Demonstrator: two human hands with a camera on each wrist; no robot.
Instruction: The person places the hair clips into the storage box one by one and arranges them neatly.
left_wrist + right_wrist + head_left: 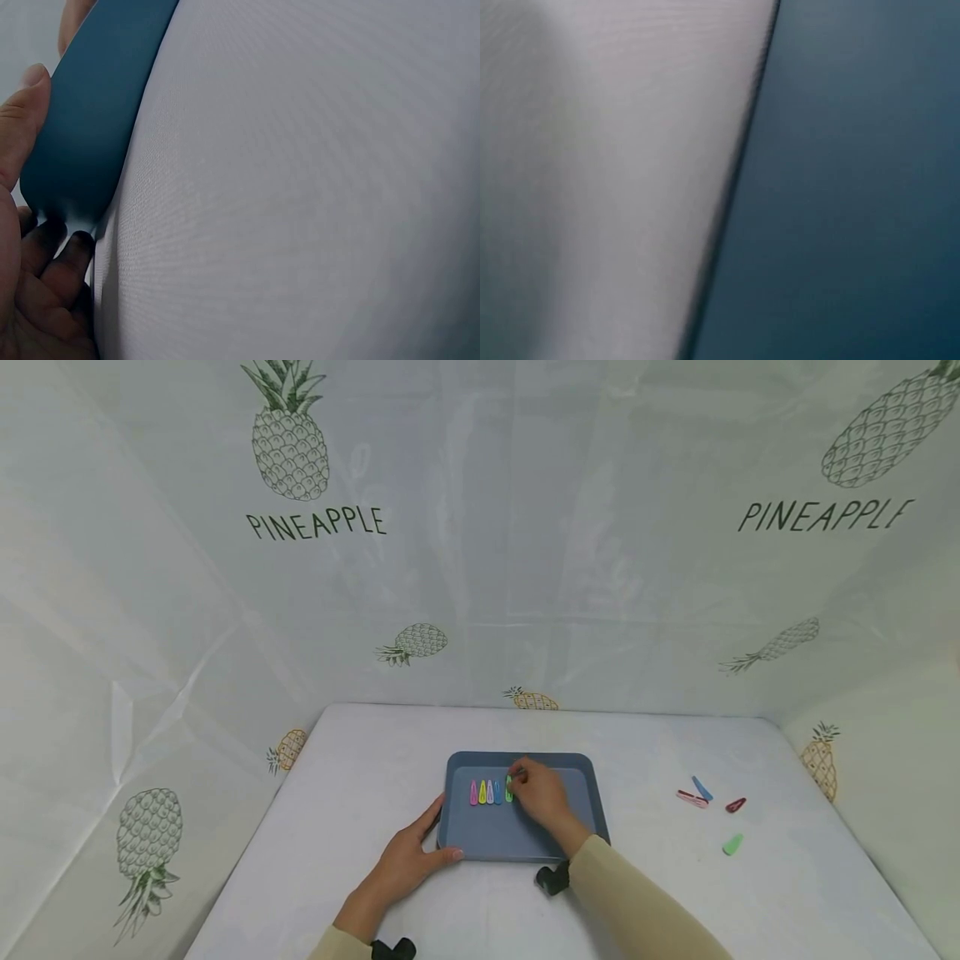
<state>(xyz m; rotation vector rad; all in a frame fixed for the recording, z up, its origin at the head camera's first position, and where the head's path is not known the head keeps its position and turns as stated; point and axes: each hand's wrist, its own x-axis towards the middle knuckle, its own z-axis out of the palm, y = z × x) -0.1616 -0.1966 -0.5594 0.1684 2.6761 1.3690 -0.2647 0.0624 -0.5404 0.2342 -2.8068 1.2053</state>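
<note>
A blue-grey tray (pixel 498 839) lies on the white table. My left hand (pixel 405 862) grips its near left corner, thumb at the near rim and fingers along the left side. In the left wrist view, fingertips of the left hand (pixel 56 281) curl beneath the corner of the tray (pixel 94 112). Inside the tray, a pink hair clip (pixel 473 792), a yellow one, a pale one and a blue hair clip (pixel 497 792) stand in a row. Right of them, my right hand (pixel 542 792) pinches a green hair clip (pixel 509 792) over the tray floor. The right wrist view misses the fingers.
Right of the tray, loose hair clips lie on the table: a blue clip (pixel 702 788), a red-and-pink pair (pixel 692 798), a dark red clip (pixel 736 806) and a green clip (pixel 732 844). A pineapple-print sheet (pixel 585 568) hangs behind the table.
</note>
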